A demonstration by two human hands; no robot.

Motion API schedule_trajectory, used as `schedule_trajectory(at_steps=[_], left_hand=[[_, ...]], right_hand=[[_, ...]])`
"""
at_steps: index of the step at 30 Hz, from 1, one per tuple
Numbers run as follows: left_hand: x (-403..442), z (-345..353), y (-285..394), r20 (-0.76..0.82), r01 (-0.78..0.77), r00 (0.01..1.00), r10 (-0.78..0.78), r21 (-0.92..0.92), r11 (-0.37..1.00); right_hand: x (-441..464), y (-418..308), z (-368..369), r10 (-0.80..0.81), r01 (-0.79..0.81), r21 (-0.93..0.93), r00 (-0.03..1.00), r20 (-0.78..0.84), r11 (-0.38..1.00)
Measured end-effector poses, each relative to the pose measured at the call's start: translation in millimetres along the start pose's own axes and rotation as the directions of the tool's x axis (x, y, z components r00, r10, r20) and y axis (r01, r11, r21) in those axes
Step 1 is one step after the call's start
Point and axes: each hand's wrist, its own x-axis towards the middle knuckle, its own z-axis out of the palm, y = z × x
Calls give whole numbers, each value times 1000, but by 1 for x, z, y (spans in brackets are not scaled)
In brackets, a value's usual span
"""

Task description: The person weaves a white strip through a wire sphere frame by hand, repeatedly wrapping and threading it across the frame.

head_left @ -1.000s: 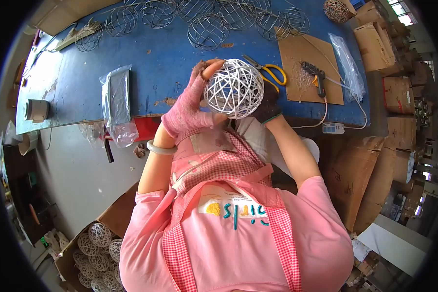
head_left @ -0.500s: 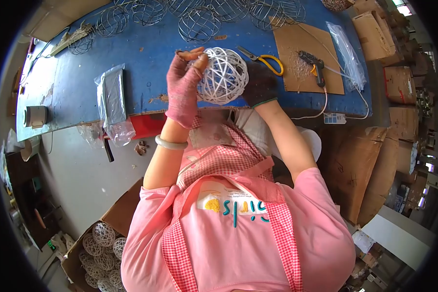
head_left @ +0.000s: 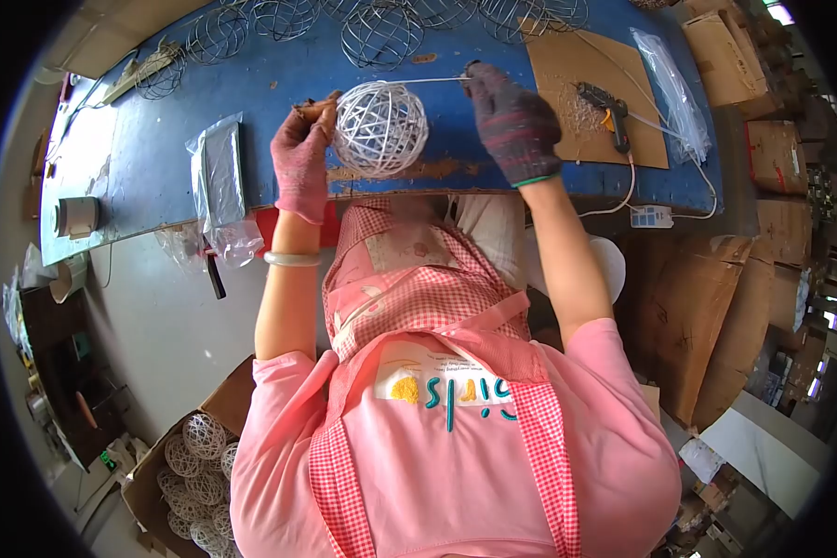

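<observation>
A white openwork ball [head_left: 381, 128] of wound strands is held over the front of the blue table. My left hand [head_left: 305, 160], in a pink glove with bare fingertips, grips the ball's left side. My right hand [head_left: 514, 126], in a dark striped glove, is closed on the end of a white strand [head_left: 432, 80]. That strand runs straight from the top of the ball to my right fingertips. No scissors show; the right hand covers that part of the table.
Bare wire ball frames [head_left: 381, 35] line the table's back. At right, a glue gun [head_left: 609, 113] lies on cardboard [head_left: 567, 70], beside plastic-wrapped sticks [head_left: 670, 98]. A plastic-wrapped packet [head_left: 218, 172] lies left. A box [head_left: 153, 502] of wound balls stands low left.
My left hand and the ball have shifted left. My right hand has left the ball's side and moved up and right, drawing the strand straight. The yellow-handled scissors have gone from sight.
</observation>
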Motion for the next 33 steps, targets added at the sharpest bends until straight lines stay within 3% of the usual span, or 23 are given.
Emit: schedule_trajectory(at_steps=[1,3,5,6,7,9,10,12,13,15,16,18,22,24,25,26,27,28,29,31,33], left_hand=[[4,-7,4,65,-3,998,3,5,1000],[11,-17,14,271,-190,949,162,80,979],[19,-31,18,359,-128,927,113,17,992],[21,-35,19,447,-57,892,70,-43,997],[21,-36,19,443,-58,894,68,-37,998],[23,-40,21,528,-3,847,66,-119,993],[25,-45,20,574,-1,817,55,-94,996],[22,-48,22,576,-3,816,47,-78,997],[21,-47,23,577,-8,816,48,-71,997],[18,-48,24,590,-42,805,64,-52,998],[17,-49,24,601,-74,796,79,-32,997],[17,-51,24,615,-102,782,101,-34,994],[14,-52,25,642,-165,753,147,-32,986],[12,-49,28,651,-185,742,160,-30,982],[10,-45,31,666,-183,734,130,10,983],[9,-41,33,680,-183,727,100,52,982],[8,-36,37,679,-187,727,101,55,981],[7,-29,42,706,-204,702,91,77,976],[6,-23,47,731,-223,677,82,98,970],[2,-15,52,734,-266,675,75,147,953],[1,-16,50,756,-366,644,119,169,915]], right_hand=[[2,2,-7,-70,80,72,990,-125,994],[0,-2,-30,-107,117,86,987,-116,989],[-4,-10,-51,-144,160,305,987,-74,939],[-9,-14,-59,-112,91,438,993,22,894],[-13,-19,-67,-115,92,444,993,24,891],[-19,-26,-79,-6,-240,643,935,355,728],[-21,-23,-76,-6,-241,648,935,355,723],[-29,-14,-69,-81,-31,449,970,228,893],[-34,-12,-70,-76,-34,449,971,225,893],[-43,-10,-72,-259,245,110,955,142,963],[-48,-8,-71,-252,239,106,958,140,965],[-55,-5,-68,-108,58,293,982,157,954],[-54,-14,-72,-83,30,440,991,103,898],[-54,-21,-69,-67,-16,687,993,94,727],[-51,-27,-66,-68,-14,688,994,91,726],[-47,-35,-61,-252,256,498,965,-76,828],[-43,-41,-55,-454,490,246,870,-192,836],[-37,-40,-41,-593,624,139,777,-210,769],[-39,-42,-38,-595,628,139,774,-218,766],[-37,-44,-33,-729,732,54,682,-60,679],[-41,-41,-23,-756,761,77,648,-87,644]])
